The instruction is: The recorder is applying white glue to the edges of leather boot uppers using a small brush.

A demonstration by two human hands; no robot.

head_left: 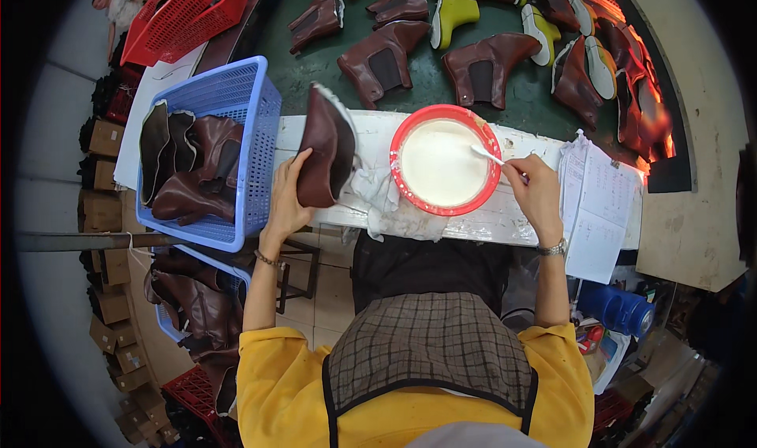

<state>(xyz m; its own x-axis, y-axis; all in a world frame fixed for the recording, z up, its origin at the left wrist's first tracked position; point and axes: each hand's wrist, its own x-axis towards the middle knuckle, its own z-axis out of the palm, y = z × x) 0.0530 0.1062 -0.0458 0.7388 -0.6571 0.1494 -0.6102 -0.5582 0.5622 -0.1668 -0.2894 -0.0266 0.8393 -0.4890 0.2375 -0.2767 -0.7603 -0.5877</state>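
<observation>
While the left hand holds up a brown boot, the right hand dips a small white brush into the red bowl of white glue. The bowl is the thing to find everything else by.

The boot is just left of the bowl, tipped up on end. The left fingers are curled shut around its lower edge, with the thumb on the near side. The right fingers are pinched tight on the brush handle, just right of the bowl, and the brush tip rests in the glue.

I think the work is somewhere in the middle. Behind the bowl, many boots lie spread on the green top, so those look done. Left of the bowl, a blue basket has more boots in it, so those look like they wait their turn. I cannot see any glue on the boot in the hand yet.

A white rag lies near the bowl's left side, and papers lie to its right.
</observation>
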